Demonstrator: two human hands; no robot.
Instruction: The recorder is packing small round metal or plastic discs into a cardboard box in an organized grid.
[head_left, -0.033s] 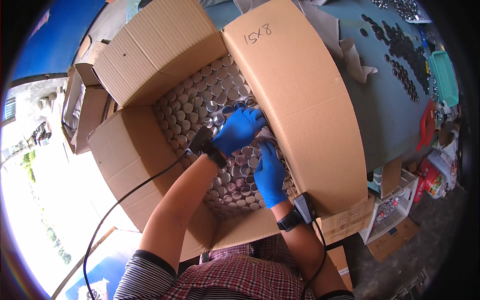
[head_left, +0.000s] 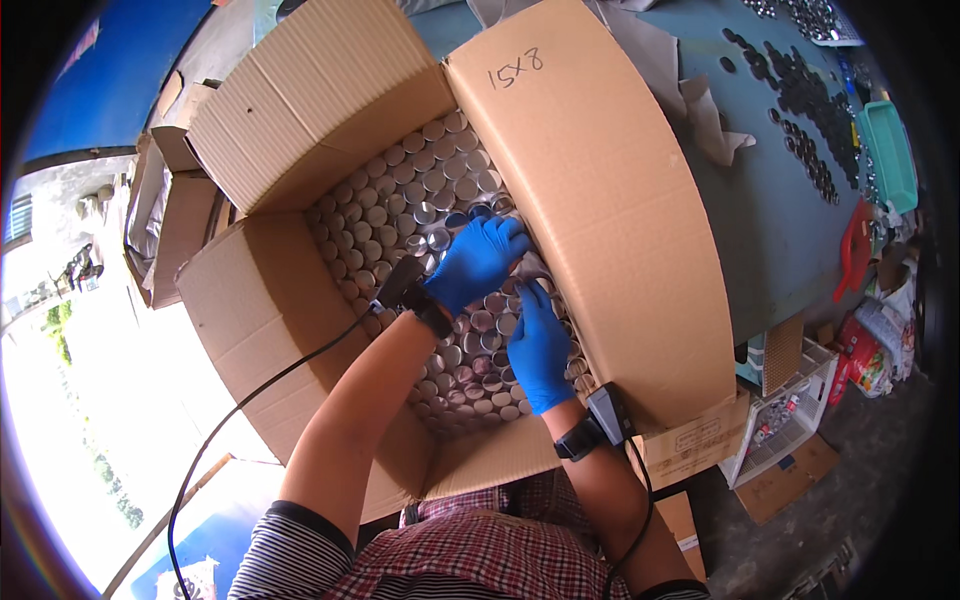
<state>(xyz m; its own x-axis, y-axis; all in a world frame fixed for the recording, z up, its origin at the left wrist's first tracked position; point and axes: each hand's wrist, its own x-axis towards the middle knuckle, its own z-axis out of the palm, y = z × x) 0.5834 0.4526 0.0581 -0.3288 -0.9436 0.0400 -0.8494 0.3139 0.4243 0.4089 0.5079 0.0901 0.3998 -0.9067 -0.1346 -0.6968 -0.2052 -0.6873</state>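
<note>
An open cardboard box [head_left: 610, 180] stands before me, its flaps spread outward. Rows of round, flat silvery metal caps [head_left: 440, 160] cover its inside, packed closely side by side. My left hand [head_left: 475, 262], in a blue glove, lies over the caps with its fingers curled by the right wall of the box. Just below it, my right hand [head_left: 540, 345], gloved in blue too, has its fingers drawn together and pointing at the left fingertips. Between the two hands shows a small shiny patch; what the fingertips hold, if anything, is hidden.
A grey-green table [head_left: 740, 240] to the right carries many dark round pieces [head_left: 810, 100] and torn brown paper [head_left: 710, 120]. Beyond them are a green tray [head_left: 888, 155] and a white crate [head_left: 790, 420]. Black cables run from devices strapped on my wrists.
</note>
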